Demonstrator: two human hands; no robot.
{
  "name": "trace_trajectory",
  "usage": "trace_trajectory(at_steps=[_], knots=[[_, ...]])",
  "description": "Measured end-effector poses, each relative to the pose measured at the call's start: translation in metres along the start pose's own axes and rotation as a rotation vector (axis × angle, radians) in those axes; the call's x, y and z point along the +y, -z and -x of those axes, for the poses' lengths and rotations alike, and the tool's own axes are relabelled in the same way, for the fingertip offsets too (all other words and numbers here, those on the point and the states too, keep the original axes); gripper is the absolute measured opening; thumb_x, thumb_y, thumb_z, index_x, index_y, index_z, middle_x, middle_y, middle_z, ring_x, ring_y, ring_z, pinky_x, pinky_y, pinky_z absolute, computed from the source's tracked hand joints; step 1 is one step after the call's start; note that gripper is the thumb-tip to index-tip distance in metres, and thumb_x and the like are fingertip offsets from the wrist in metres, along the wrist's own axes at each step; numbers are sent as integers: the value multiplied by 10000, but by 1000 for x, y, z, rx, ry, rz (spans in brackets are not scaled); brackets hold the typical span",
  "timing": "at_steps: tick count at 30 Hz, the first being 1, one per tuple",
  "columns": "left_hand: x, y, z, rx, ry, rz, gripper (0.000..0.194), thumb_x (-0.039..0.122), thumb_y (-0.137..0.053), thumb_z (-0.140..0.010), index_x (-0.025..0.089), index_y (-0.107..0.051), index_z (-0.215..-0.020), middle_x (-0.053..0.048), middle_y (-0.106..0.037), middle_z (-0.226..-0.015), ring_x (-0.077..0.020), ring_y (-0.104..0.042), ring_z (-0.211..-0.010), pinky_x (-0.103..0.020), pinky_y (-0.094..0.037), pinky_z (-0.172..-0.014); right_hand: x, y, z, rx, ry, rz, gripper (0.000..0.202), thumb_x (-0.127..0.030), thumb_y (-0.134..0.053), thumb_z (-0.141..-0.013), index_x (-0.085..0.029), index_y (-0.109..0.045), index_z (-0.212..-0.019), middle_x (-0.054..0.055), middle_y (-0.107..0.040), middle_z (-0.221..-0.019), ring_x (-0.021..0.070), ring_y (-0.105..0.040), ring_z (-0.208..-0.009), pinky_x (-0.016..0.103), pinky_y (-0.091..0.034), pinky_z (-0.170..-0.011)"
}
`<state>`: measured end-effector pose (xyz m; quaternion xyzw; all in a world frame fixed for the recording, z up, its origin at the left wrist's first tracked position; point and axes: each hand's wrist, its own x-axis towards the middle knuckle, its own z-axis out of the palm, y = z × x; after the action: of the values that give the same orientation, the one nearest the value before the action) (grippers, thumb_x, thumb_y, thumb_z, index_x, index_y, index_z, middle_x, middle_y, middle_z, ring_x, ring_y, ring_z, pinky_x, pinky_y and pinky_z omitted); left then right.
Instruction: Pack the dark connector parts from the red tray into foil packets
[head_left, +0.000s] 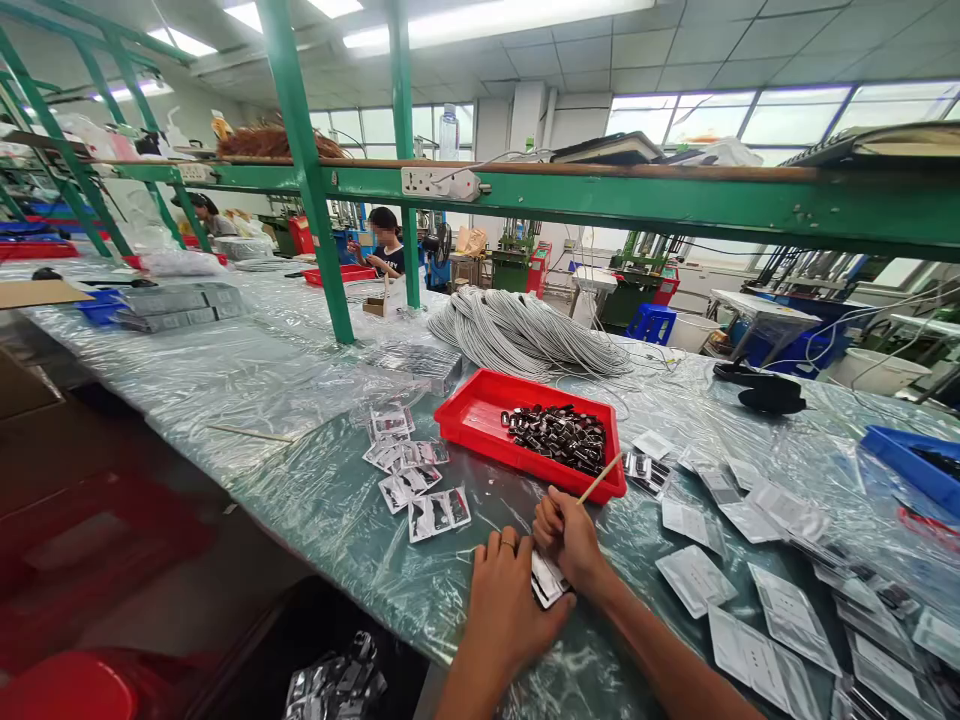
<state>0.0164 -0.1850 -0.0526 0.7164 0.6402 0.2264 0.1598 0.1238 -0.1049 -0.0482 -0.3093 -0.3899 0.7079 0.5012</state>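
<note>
My right hand (566, 535) is closed around a thin wooden stick (600, 479), whose free end points up over the corner of the red tray (474, 440). Small black and shiny metal parts (559, 436) lie heaped in that tray. A small white blister packet with dark pieces (548, 578) lies on the table under my hands. My left hand (504, 595), with a ring on one finger, holds the packet down between thumb and fingers. To the left lie several similar packets (439, 514). The right fist partly hides the held packet.
Several clear bags with white cards (694, 580) spread over the right side. A blue tray (919, 470) stands at the right edge. Behind the red tray lies a coil of grey cable (517, 330). A green post (307, 180) rises from the table; another person (386, 245) sits beyond.
</note>
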Motion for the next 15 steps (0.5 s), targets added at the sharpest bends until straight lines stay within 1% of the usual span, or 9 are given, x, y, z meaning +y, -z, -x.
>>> trace_trajectory(at_steps=[4, 9, 13, 15], knots=[[4, -7, 0, 83, 14, -19, 407, 462, -641, -781, 182, -633, -1076, -118, -603, -1171, -338, -507, -1113, -484, -360, -955, 5, -1, -2, -21, 28, 13, 522, -480, -570, -811, -229, -297, -445, -97, -224, -405, 62, -153, -361, 256, -97, -394], [2, -10, -1, 95, -30, -74, 374, 419, -699, -748, 191, -651, -1041, -98, -612, -1156, -324, -521, -1075, -469, -382, -917, 7, -1, 3, -54, 69, 34, 540, -458, -583, -818, -221, -321, -410, -83, -259, -405, 64, -183, -375, 270, -118, -418], [1, -10, -1, 99, -51, -99, 427, 428, -739, -722, 189, -655, -1066, -86, -621, -1138, -320, -531, -1041, -470, -396, -896, 7, 0, 2, -64, 94, 28, 551, -461, -570, -831, -221, -318, -404, -81, -250, -402, 68, -197, -380, 278, -133, -429], [2, -11, 0, 119, -53, -98, 420, 431, -733, -735, 193, -653, -1071, -75, -623, -1128, -315, -530, -1031, -473, -400, -891, 7, 1, 2, -66, 93, 25, 548, -459, -568, -832, -221, -312, -410, -83, -246, -404, 68, -192, -376, 281, -124, -425]])
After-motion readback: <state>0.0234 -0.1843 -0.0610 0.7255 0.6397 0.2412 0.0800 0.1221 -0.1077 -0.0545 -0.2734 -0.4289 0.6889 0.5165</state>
